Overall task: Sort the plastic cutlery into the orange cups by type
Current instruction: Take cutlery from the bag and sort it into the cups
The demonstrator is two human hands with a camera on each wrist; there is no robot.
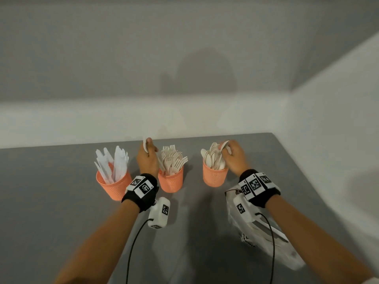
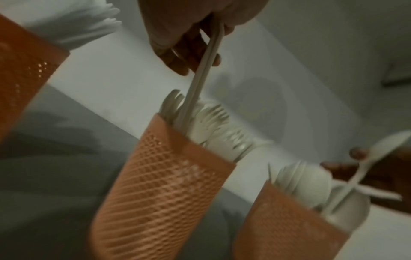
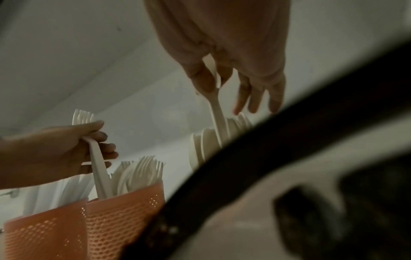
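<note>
Three orange mesh cups stand in a row on the grey table (image 1: 61, 201). The left cup (image 1: 113, 184) holds white knives, the middle cup (image 1: 171, 182) beige forks, the right cup (image 1: 215, 177) beige spoons. My left hand (image 1: 150, 150) grips a fork (image 1: 159, 160) near its head, with the handle reaching down into the middle cup (image 2: 155, 193). My right hand (image 1: 226, 149) pinches a spoon (image 1: 224, 144) just below its bowl, and the handle (image 3: 217, 109) stands among the spoons in the right cup (image 2: 289, 219). In the right wrist view, the left hand (image 3: 66, 149) and its fork (image 3: 98, 167) show above the middle cup (image 3: 122, 219).
A crumpled clear plastic bag (image 1: 258, 230) lies on the table under my right forearm. White walls close off the back and the right side of the table. A dark strap (image 3: 266, 158) blocks the lower right of the right wrist view.
</note>
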